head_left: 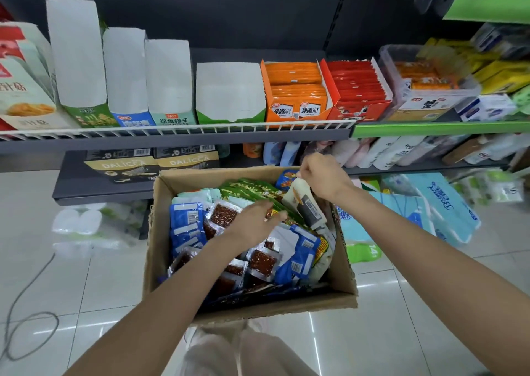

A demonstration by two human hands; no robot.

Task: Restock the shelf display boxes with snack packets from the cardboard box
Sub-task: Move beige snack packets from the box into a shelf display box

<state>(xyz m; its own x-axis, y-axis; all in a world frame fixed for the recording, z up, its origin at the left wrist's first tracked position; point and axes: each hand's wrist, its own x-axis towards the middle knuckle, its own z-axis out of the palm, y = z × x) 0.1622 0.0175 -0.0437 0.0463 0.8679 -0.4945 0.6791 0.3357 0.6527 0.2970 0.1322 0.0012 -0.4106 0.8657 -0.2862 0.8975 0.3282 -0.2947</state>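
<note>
My right hand (321, 175) pinches a pale packet (304, 203) at the cardboard box's (249, 308) far right; my left hand (255, 220), fingers relaxed, rests on the packets mid-box.

Display boxes (229, 94) line the wire-fronted shelf (177, 139); the cardboard box (249, 304) sits below.

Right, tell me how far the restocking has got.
Done: the orange display box and red display box look full. In hand: the right hand pinches a pale packet; the left hand reaches among packets in the cardboard box. Left: four white-backed display boxes stand empty.
</note>
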